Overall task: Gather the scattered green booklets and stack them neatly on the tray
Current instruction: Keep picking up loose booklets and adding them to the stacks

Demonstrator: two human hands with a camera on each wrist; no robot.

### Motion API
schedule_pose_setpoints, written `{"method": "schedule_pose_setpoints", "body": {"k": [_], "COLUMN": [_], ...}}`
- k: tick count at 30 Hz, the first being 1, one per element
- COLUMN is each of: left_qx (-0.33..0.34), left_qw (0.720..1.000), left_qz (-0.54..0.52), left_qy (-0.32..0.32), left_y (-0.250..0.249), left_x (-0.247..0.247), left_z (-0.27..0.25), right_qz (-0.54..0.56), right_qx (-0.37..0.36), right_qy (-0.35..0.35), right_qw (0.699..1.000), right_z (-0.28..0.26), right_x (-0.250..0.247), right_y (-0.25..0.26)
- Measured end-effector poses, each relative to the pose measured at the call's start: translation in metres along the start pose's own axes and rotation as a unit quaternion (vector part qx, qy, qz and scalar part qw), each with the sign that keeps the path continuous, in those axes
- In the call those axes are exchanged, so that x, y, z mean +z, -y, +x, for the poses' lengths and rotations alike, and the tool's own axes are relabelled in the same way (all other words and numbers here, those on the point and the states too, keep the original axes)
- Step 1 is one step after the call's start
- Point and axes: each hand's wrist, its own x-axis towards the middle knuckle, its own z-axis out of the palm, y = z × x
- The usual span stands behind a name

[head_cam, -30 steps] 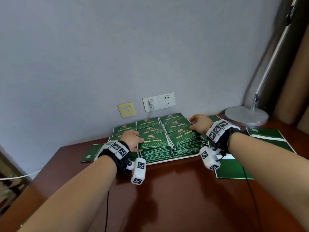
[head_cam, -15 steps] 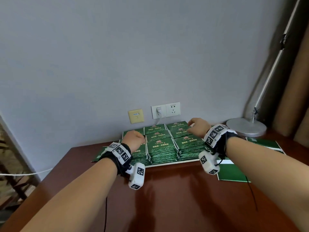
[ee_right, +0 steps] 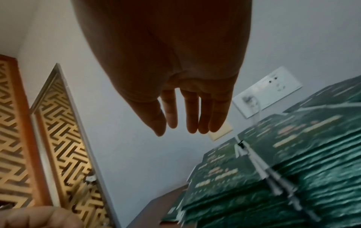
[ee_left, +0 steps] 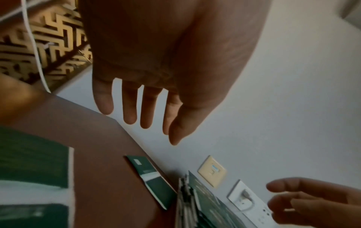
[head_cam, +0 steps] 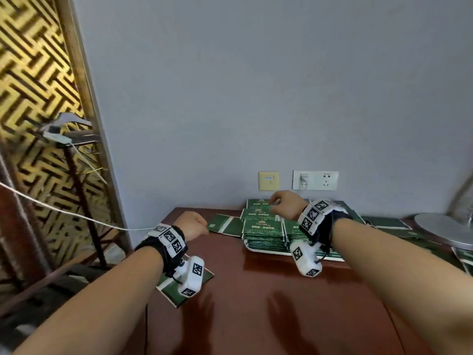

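Note:
Several stacks of green booklets (head_cam: 262, 230) fill a white tray (head_cam: 266, 249) against the wall. One loose booklet (head_cam: 225, 226) lies open just left of the tray, also seen in the left wrist view as the far booklet (ee_left: 154, 179). Another loose booklet (head_cam: 176, 286) lies under my left wrist near the table's left edge. My left hand (head_cam: 197, 224) hovers left of the tray, fingers (ee_left: 129, 114) straight and holding nothing. My right hand (head_cam: 279, 204) hangs above the rear left stacks (ee_right: 273, 162), fingers (ee_right: 192, 121) relaxed and empty.
More green booklets (head_cam: 386, 222) lie on the brown table (head_cam: 281, 303) right of the tray, beside a silver lamp base (head_cam: 445, 233). Wall sockets (head_cam: 316, 180) sit behind the tray. A gold lattice screen (head_cam: 33, 124) and a white cord (head_cam: 64, 211) stand beyond the table's left edge.
The view has swung left. My left hand has come off the left stacks and moved left past the tray. My right hand has lifted off the right stack and shifted left.

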Motion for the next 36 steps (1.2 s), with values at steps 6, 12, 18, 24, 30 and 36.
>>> {"method": "schedule_pose_setpoints", "body": {"k": [6, 12, 18, 24, 30, 36], "left_qx": [-0.074, -0.122, -0.117, -0.105, -0.106, -0.110], "left_qw": [0.997, 0.991, 0.987, 0.982, 0.980, 0.978], "left_qz": [0.014, 0.036, 0.059, 0.090, 0.100, 0.117], "left_qy": [-0.013, 0.028, 0.091, 0.130, 0.135, 0.135], "left_y": [0.069, 0.113, 0.134, 0.142, 0.147, 0.144], "left_x": [-0.010, -0.008, -0.005, -0.007, -0.008, -0.011], "left_z": [-0.001, 0.012, 0.028, 0.036, 0.038, 0.040], "right_qz": [-0.020, -0.079, -0.107, -0.158, -0.225, -0.275], "right_qx": [-0.036, -0.054, -0.017, 0.001, 0.011, -0.024], "right_qy": [0.068, 0.149, 0.182, 0.179, 0.217, 0.291], "right_qw": [0.997, 0.984, 0.977, 0.971, 0.950, 0.916], "right_z": [0.023, 0.051, 0.077, 0.099, 0.106, 0.104], "right_x": [0.078, 0.142, 0.187, 0.204, 0.210, 0.203], "right_y": [0.053, 0.086, 0.094, 0.101, 0.104, 0.116]}}
